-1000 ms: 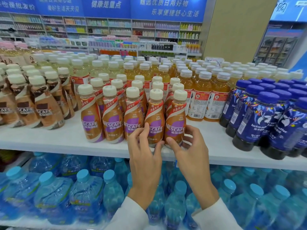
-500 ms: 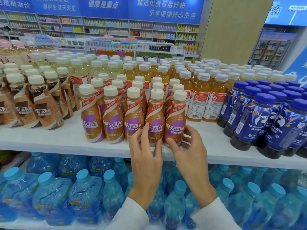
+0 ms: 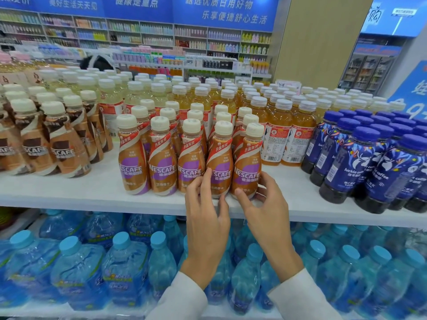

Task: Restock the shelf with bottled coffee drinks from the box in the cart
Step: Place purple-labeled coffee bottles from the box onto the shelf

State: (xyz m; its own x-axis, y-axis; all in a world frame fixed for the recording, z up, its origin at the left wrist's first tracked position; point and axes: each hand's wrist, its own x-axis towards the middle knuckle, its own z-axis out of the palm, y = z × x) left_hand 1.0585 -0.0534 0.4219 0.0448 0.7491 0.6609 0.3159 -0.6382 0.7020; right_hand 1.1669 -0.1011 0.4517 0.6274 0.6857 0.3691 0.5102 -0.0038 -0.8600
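Note:
A front row of several orange-and-purple Nescafe coffee bottles stands on the white shelf (image 3: 69,190), with more of them behind. My left hand (image 3: 205,218) has its fingertips on the lower part of the fourth bottle (image 3: 220,158). My right hand (image 3: 265,204) curls around the base of the rightmost bottle (image 3: 248,167), thumb in front and fingers at its right side. Both bottles stand upright on the shelf, close together. The cart and box are out of view.
Brown Nescafe bottles (image 3: 62,144) stand to the left, orange tea bottles (image 3: 279,132) behind and right, dark blue Luckin coffee bottles (image 3: 346,162) at far right. Blue-capped water bottles (image 3: 124,262) fill the lower shelf. Store aisles lie beyond.
Both hands stay on the two rightmost front bottles; the fingers have shifted slightly around the bases. The view has moved a little closer and lower.

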